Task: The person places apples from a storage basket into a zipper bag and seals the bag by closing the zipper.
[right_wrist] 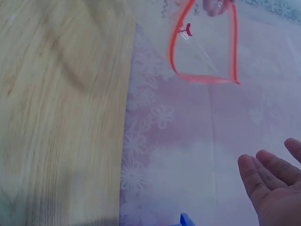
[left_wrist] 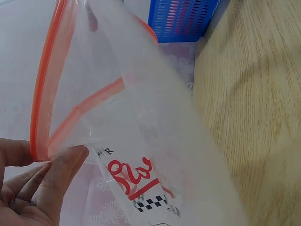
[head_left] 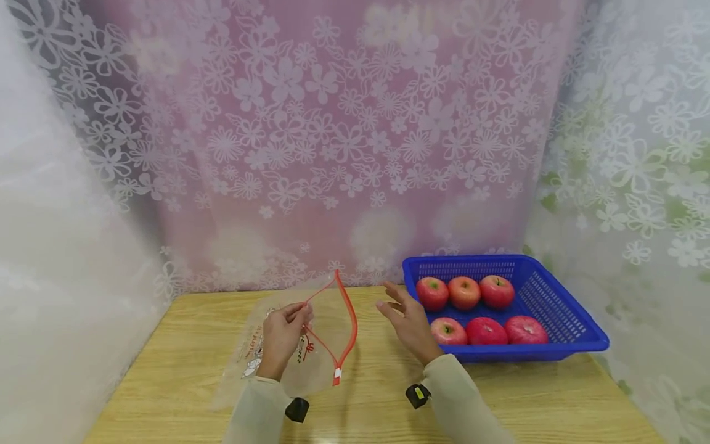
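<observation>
Left hand is pinching the rim of a clear plastic bag between thumb and fingers, on the near-left of the table. Right hand is holding nothing; its fingers are extending loosely beside the left end of a blue basket. Whether it is touching the basket cannot be told.

The step in hand, by this inspector's judgement, is holding the bag's mouth open. The red zip strip is bowing outward on the right and forming a wide gap, which is satisfactory. For good work, the left pinch should be bearing on the stiff strip rather than the thin film, with the mouth facing the right hand. A slack grip would be risking the two edges falling together. The white slider is sitting at the near corner of the mouth and should be kept there, out of the gap.

Containers: the bag is showing print on its film and no contents; its body is trailing leftward over the table. The basket is standing on the table's right side and holding six red apples: a back row of three and a front row of three.
</observation>
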`<state>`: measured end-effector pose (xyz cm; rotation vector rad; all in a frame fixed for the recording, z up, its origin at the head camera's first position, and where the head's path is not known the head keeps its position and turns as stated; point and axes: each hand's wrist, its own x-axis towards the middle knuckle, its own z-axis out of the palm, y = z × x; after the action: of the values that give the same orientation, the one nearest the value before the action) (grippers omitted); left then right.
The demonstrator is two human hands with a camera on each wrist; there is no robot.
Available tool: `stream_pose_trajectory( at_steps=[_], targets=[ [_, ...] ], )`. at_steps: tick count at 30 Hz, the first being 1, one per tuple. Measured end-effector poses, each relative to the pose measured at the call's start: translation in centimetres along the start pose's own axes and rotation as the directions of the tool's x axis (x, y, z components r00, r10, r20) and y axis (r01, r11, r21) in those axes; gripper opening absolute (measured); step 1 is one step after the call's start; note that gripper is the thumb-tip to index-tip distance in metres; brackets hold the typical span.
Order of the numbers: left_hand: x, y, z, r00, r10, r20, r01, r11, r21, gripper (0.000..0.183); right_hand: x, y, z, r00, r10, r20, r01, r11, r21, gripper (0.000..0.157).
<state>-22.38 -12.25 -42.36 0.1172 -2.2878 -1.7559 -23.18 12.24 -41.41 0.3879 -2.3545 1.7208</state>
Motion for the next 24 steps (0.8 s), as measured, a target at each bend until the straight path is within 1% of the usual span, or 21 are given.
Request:
stream_pose_trajectory(
  at_steps=[5,7,11,13,20,24],
  targets=[
    [0.2,-0.1,-0.2,1.0,0.001,0.018,-0.001,1.0,-0.014,0.026,-0.2,-0.8,-1.4,1.0,0.004,-0.018,-0.003,1.0,0.016,0.049],
    [0.3,-0.1,-0.3,1.0,0.001,0.017,-0.001,1.0,-0.017,0.025,-0.3,-1.1,-1.9,1.0,0.012,-0.022,-0.012,1.0,0.003,0.049],
    [0.2,0.0,-0.4,1.0,-0.002,0.011,0.003,1.0,-0.02,0.025,-0.2,-1.3,-3.0,1.0,-0.015,-0.027,0.014,1.0,-0.02,0.049],
    [0.2,0.0,-0.4,1.0,-0.005,0.013,0.005,1.0,-0.028,0.025,-0.3,-1.3,-3.7,1.0,-0.014,-0.027,0.013,1.0,-0.026,0.049],
    [0.1,0.0,-0.5,1.0,-0.014,0.017,0.015,0.998,-0.057,0.025,-0.9,-0.2,-6.6,0.996,0.076,-0.045,-0.074,0.996,0.042,0.051],
    [0.1,-0.1,-0.6,1.0,-0.026,0.015,0.027,0.998,-0.062,0.026,-1.2,0.7,-8.2,0.993,0.104,-0.063,-0.104,0.994,0.014,0.055]
  ],
)
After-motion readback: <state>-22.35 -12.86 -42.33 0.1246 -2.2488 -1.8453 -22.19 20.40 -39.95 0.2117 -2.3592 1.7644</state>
